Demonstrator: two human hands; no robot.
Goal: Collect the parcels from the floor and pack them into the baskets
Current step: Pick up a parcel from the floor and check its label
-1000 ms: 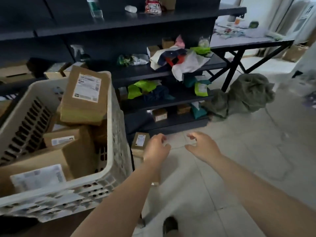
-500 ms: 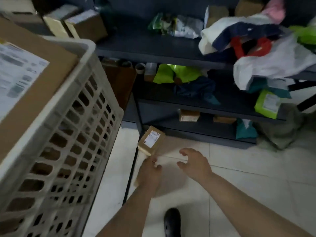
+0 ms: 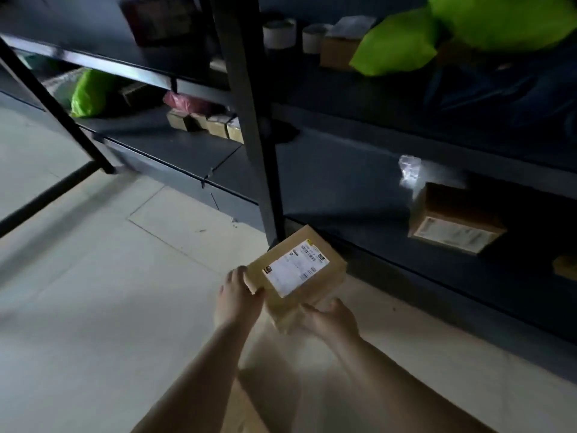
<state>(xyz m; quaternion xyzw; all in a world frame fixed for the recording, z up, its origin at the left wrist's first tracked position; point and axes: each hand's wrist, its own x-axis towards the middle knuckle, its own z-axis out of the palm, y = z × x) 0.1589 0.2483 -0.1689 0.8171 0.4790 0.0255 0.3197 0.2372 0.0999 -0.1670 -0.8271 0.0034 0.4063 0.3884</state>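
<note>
A brown cardboard parcel (image 3: 307, 284) with a white shipping label lies tilted on the pale tiled floor, against the foot of the dark shelf's upright post (image 3: 249, 126). My left hand (image 3: 239, 296) grips its left corner, thumb on top. My right hand (image 3: 332, 317) holds its near lower edge from the right. Both forearms reach in from the bottom of the view. No basket is in view.
The dark metal shelf unit (image 3: 343, 182) fills the back and right. On it sit another labelled box (image 3: 452, 221), a lime-green bag (image 3: 396, 45), tape rolls (image 3: 279, 32) and small boxes (image 3: 215, 125). A black diagonal frame leg (image 3: 59, 110) crosses the left floor.
The view has dropped low toward the floor; the white basket has left the frame. Both hands, open above the floor before, have reached the parcel and closed on it.
</note>
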